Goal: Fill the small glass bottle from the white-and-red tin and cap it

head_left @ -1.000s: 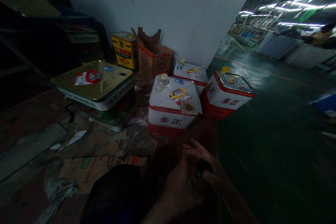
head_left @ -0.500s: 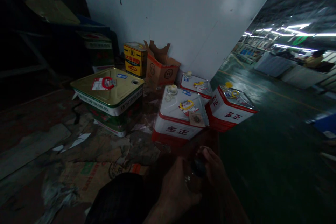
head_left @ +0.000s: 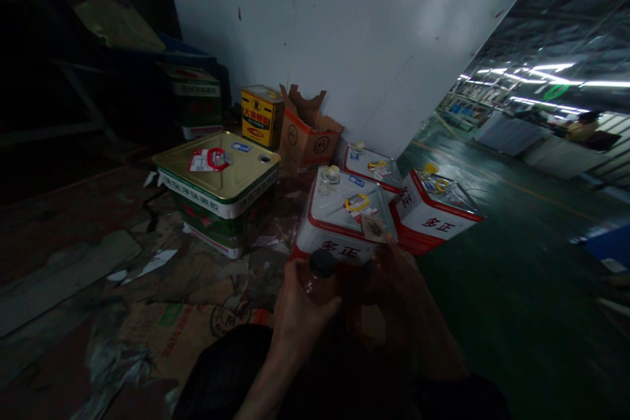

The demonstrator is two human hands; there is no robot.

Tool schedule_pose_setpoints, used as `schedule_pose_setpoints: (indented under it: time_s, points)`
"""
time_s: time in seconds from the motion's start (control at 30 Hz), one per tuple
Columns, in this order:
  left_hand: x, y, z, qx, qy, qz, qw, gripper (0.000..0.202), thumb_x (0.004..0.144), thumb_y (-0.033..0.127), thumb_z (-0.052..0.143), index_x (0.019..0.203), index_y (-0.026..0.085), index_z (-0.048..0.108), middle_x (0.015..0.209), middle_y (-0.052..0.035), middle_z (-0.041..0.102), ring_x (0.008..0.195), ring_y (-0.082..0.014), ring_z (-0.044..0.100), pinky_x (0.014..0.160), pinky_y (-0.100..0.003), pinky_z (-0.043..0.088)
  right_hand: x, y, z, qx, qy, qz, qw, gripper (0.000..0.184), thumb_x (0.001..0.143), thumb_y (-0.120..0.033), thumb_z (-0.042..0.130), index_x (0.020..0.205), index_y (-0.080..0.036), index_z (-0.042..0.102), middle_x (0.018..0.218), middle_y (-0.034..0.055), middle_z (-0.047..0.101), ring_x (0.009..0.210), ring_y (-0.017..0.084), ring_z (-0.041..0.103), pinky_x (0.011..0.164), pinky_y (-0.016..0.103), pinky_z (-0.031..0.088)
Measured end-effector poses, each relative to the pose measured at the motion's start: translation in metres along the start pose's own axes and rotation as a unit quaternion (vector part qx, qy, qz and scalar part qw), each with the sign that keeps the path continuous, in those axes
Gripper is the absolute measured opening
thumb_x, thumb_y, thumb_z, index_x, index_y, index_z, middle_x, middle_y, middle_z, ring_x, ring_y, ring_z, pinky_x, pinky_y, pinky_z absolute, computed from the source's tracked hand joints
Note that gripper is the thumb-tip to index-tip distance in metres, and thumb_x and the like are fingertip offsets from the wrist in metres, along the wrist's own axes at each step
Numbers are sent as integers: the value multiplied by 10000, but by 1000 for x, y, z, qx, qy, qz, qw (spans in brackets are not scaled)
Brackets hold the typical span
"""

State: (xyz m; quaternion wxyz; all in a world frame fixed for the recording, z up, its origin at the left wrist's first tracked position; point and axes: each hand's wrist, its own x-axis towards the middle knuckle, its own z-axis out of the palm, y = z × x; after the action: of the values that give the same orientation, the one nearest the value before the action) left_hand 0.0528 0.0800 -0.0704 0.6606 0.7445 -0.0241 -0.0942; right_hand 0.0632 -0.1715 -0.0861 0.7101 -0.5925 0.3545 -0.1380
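My left hand (head_left: 301, 315) is wrapped around a small clear bottle (head_left: 319, 287) with brownish contents and a dark cap (head_left: 322, 263). The bottle stands nearly upright in the grip, in front of a white and red square can (head_left: 339, 210). To the right, my right hand (head_left: 406, 279) reaches forward to the can's near edge. Its fingertips are by the corner of a small square brown card (head_left: 374, 228) lying on the can's lid; whether they touch it is unclear. Shadow and blur hide most of the right fingers.
Beside the near can stand two more white and red cans (head_left: 433, 210) (head_left: 371, 164). A green and gold can (head_left: 216, 197) stands left, with a yellow can (head_left: 260, 118) and an open carton (head_left: 310, 138) behind. Flattened cardboard (head_left: 172, 335) and scraps litter the floor.
Both hands were together at the bottle and have parted. My left hand has carried the bottle left and up; my right hand has moved forward to the can's edge. The view has shifted slightly.
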Motion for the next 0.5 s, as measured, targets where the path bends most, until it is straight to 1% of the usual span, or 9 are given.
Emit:
schedule_pose_setpoints:
  time_s: [0.1, 0.2, 0.23, 0.27, 0.3, 0.33, 0.4, 0.47, 0.5]
  points:
    - [1, 1, -4, -7, 12, -2, 1000, 679, 536, 290, 762, 1107, 216, 402, 1067, -92, 615, 1017, -301, 619, 869, -482, 496, 1, 3, -5, -45, -18, -4, 999, 445, 783, -601, 657, 907, -174, 659, 854, 91, 741, 609, 167, 689, 460, 227, 532]
    - [1, 1, -6, -4, 13, 3, 1000, 660, 552, 296, 763, 1103, 225, 406, 1055, -76, 614, 1011, -288, 622, 874, -465, 496, -11, 24, -24, -107, -33, -10, 994, 518, 722, -626, 697, 958, -166, 667, 925, 143, 737, 708, 249, 715, 510, 316, 574]
    - [1, 0, -7, -5, 13, 7, 1000, 657, 560, 299, 760, 1108, 227, 404, 1057, -73, 613, 1009, -282, 623, 879, -461, 494, -17, 35, -33, -124, -36, -21, 991, 533, 676, -581, 759, 1007, -175, 661, 982, 147, 730, 797, 276, 717, 577, 349, 595]
    - [1, 0, -7, -5, 15, 9, 1000, 662, 559, 303, 760, 1111, 225, 402, 1057, -73, 612, 1006, -281, 623, 883, -461, 493, -23, 47, -42, -136, -42, -38, 989, 598, 626, -507, 820, 1106, -201, 637, 1099, 139, 705, 955, 294, 694, 705, 380, 606]
    - [2, 0, -8, -3, 16, 10, 1000, 666, 556, 307, 761, 1111, 221, 402, 1061, -76, 609, 1011, -283, 620, 889, -464, 489, -30, 61, -50, -146, -51, -55, 987, 735, 547, -422, 881, 1195, -223, 597, 1224, 132, 655, 1114, 308, 632, 846, 408, 581]
    - [2, -1, -8, 0, 19, 10, 1000, 669, 551, 311, 762, 1108, 217, 404, 1065, -80, 606, 1019, -287, 616, 896, -469, 486, -36, 75, -59, -150, -63, -67, 984, 888, 455, -352, 919, 1257, -235, 555, 1315, 131, 598, 1207, 326, 570, 939, 438, 540]
    - [4, -2, -8, 8, 22, 10, 1000, 671, 538, 318, 765, 1098, 207, 412, 1068, -87, 601, 1025, -294, 612, 902, -474, 484, -47, 103, -74, -143, -88, -76, 983, 1118, 379, -311, 924, 1380, -266, 429, 1450, 136, 472, 1324, 348, 456, 1015, 468, 487]
    - [5, -4, -7, 14, 17, 10, 1000, 675, 529, 327, 771, 1091, 204, 417, 1058, -85, 603, 1003, -290, 621, 885, -465, 495, -57, 129, -84, -134, -84, -78, 984, 1199, 395, -339, 905, 1444, -284, 327, 1524, 149, 361, 1391, 366, 354, 1039, 486, 458]
    - [5, -5, -6, 15, 16, 10, 1000, 677, 525, 334, 775, 1086, 205, 419, 1044, -80, 608, 984, -288, 628, 868, -459, 504, -61, 141, -86, -132, -81, -73, 985, 1209, 415, -329, 901, 1460, -276, 295, 1528, 171, 345, 1387, 381, 356, 1041, 501, 450]
